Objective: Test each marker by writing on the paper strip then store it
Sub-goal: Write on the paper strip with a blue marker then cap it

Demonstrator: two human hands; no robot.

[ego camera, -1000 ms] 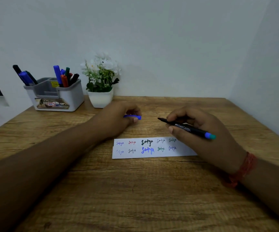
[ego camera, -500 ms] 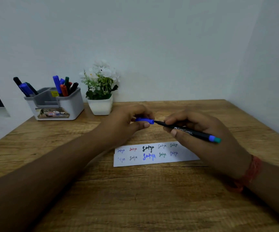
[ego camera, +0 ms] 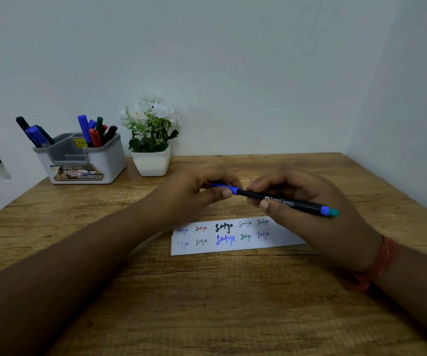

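My right hand [ego camera: 307, 211] grips a slim black marker [ego camera: 281, 202] with a blue and teal end, held above the table. My left hand [ego camera: 194, 194] pinches the marker's blue cap [ego camera: 224, 187], which sits over the marker's tip. Below both hands lies a white paper strip [ego camera: 233, 238] with two rows of small coloured written words; my right hand covers its right end. A white and grey organizer [ego camera: 84, 160] at the back left holds several markers, some in its left compartment and some in its right.
A small white pot with white flowers [ego camera: 151, 140] stands just right of the organizer, against the back wall. A side wall borders the wooden table [ego camera: 207, 304] on the right. A red thread band circles my right wrist.
My left hand brought the blue cap rightward to the marker's tip; a second ago cap and tip were apart, and now the cap covers the tip.
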